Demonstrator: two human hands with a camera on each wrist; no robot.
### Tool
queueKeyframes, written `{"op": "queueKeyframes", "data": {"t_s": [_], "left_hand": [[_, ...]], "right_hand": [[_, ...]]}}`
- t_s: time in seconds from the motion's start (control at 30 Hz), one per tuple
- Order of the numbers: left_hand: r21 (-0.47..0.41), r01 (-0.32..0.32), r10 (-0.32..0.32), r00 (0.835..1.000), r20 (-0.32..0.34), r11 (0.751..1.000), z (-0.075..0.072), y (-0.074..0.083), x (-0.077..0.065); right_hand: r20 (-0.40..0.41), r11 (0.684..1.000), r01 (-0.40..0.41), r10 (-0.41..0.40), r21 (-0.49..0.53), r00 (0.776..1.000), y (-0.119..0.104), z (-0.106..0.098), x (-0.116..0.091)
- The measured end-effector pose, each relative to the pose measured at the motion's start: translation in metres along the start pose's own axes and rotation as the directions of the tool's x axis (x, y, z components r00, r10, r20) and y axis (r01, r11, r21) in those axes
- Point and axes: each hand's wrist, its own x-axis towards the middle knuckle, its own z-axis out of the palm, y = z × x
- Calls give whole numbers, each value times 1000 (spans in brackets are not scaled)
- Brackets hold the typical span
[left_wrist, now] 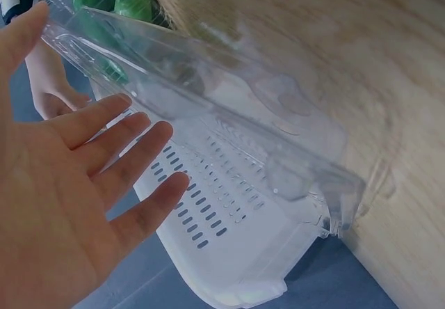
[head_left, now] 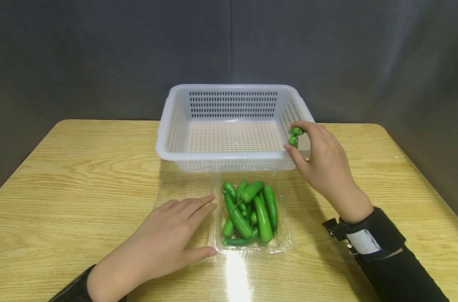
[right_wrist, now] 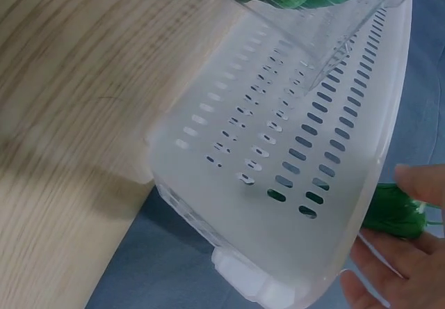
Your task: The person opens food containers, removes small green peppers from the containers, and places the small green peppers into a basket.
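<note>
Over the right rim of a white slotted basket [head_left: 234, 156], my right hand [head_left: 325, 157] pinches small glossy green cucumbers [head_left: 293, 140] between thumb and fingers. Two green ends show there. In the right wrist view, a green cucumber [right_wrist: 395, 211] with a thin stem pokes out behind the basket rim. My left hand [head_left: 172, 235] spreads its fingers straight, the tips right at the left edge of a clear plastic clamshell box [head_left: 283, 241]. Inside that box several more small cucumbers [head_left: 263, 220] lie piled. The left palm holds nothing in the left wrist view.
The basket stands at the back of the wooden table [head_left: 81, 180], just behind the clear box. The box's transparent lid [left_wrist: 292, 156] lies opened out to the left, beneath my left hand. A dark curtain [head_left: 112, 58] hangs behind the table.
</note>
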Motion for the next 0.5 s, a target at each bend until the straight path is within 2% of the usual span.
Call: {"op": "queueKeyframes", "data": {"t_s": [0.23,0.5], "left_hand": [[0,6,-6,1000,5,1000,0,0,0],[-1,5,-5,1000,7,1000,1,0,0]], "right_hand": [[58,996,-81,82,-21,995,1,1,0],[95,992,-117,121,-42,988,5,0,-1]]}}
